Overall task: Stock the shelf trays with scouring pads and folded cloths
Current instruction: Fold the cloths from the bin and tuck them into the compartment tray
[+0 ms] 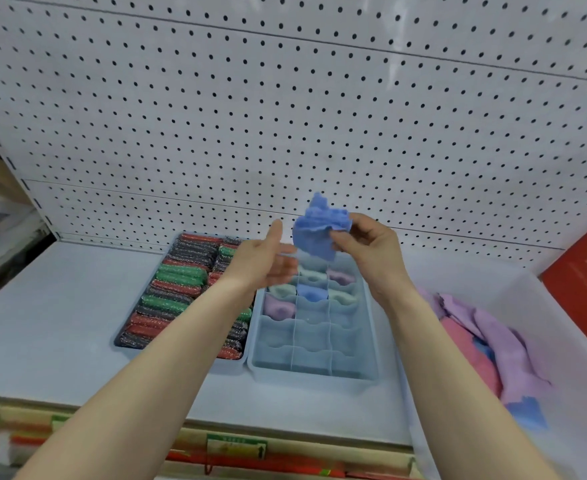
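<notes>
My right hand (pixel 371 247) pinches a crumpled blue cloth (pixel 318 230) in the air above the far end of a pale blue divided tray (pixel 368 341). My left hand (pixel 267 261) is open beside the cloth, palm turned toward it, fingers blurred. The tray's far compartments hold folded cloths in green, lilac, blue and pink (pixel 311 291); the near compartments hold nothing. To its left a dark tray is packed with glittery red, green and black scouring pads (pixel 177 292).
A white bin (pixel 541 306) at the right holds a loose pile of lilac, pink and blue cloths (pixel 492 344). A red box (pixel 586 271) stands behind it. Pegboard backs the white shelf (pixel 60 306); price labels line its front edge.
</notes>
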Demonstrator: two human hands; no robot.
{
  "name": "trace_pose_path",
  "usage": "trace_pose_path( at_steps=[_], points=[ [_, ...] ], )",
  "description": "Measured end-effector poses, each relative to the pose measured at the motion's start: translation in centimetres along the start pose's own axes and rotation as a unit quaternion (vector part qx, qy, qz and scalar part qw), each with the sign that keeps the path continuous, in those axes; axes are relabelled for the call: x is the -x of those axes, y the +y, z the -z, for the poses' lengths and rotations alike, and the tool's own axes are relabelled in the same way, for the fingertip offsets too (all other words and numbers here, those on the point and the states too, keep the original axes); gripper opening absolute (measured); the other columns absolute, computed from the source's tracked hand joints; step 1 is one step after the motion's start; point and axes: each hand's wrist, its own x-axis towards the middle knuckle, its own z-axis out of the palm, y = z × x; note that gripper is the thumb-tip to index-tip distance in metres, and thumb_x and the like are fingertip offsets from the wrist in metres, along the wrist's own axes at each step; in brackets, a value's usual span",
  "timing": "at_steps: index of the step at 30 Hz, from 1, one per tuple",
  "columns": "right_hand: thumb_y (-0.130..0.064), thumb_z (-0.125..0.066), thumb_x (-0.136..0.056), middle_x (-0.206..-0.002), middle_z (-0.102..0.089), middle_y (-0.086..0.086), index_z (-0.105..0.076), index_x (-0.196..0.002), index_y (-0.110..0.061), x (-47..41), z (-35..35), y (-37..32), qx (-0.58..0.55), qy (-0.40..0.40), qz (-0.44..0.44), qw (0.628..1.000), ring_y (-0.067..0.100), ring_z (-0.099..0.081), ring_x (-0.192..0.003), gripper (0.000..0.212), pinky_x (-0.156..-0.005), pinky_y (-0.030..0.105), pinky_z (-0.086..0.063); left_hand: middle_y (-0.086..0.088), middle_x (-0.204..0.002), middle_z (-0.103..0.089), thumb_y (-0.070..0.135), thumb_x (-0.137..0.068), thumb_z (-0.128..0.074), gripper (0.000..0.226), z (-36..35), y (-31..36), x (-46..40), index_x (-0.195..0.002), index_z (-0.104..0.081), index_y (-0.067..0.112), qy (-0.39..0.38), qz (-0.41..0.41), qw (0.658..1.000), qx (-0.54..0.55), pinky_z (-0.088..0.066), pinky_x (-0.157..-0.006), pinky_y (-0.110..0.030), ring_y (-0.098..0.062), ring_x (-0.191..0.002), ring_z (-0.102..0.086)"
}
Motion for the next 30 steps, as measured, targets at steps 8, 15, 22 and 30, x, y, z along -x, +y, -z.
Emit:
trace_pose_path(
  at_steps=[8,15,22,30],
  points=[
    [-0.004,-0.078,-0.079,-0.125,-0.054,0.0,-0.076,-0.095,-0.008,0.3,-0.2,0.5,0.103,-0.134,-0.006,0.986,0.0,-0.063,-0.093,0.017,-0.065,0.008,-0.046,-0.022,-0.107,-0.07,0.002,-0.094,-0.058,0.031,0.0,0.7,-0.8,-0.123,-0.059,-0.008,-0.07,0.026,0.988,0.132,-0.06,-0.066,-0.027,-0.021,-0.072,-0.072],
    [-0.016,-0.072,-0.088,-0.074,-0.07,-0.006,-0.074,-0.088,-0.007,-0.2,-1.1,0.7,0.014,-0.031,-0.084,0.996,0.007,-0.061,-0.056,0.01,-0.051,0.012,-0.044,-0.018,-0.116,-0.069,-0.01,-0.093,-0.05,0.035,-0.4,0.2,-0.9,-0.124,-0.059,0.002,-0.098,-0.023,0.986,0.134,-0.06,-0.08,-0.036,-0.028,-0.096,-0.071],
    [-0.004,-0.07,-0.087,-0.07,-0.064,-0.001,-0.054,-0.098,-0.014,-0.1,-1.6,1.4,-0.04,0.013,-0.09,0.995,0.009,-0.052,-0.05,0.022,-0.045,0.016,-0.039,-0.013,-0.116,-0.07,0.008,-0.098,-0.046,0.027,0.1,-0.3,-1.0,-0.117,-0.065,0.005,-0.13,-0.005,0.983,0.128,-0.059,-0.08,-0.031,-0.022,-0.103,-0.069],
    [-0.001,-0.057,-0.092,-0.103,-0.068,0.008,-0.065,-0.121,-0.013,0.4,-0.8,2.9,-0.085,-0.122,-0.184,0.972,0.017,-0.062,-0.082,0.032,-0.066,0.026,-0.049,0.001,-0.108,-0.072,0.003,-0.092,-0.062,0.029,0.6,-2.3,-0.8,-0.115,-0.067,0.021,-0.107,-0.154,0.982,0.032,-0.056,-0.069,-0.025,-0.017,-0.089,-0.071]
  ],
)
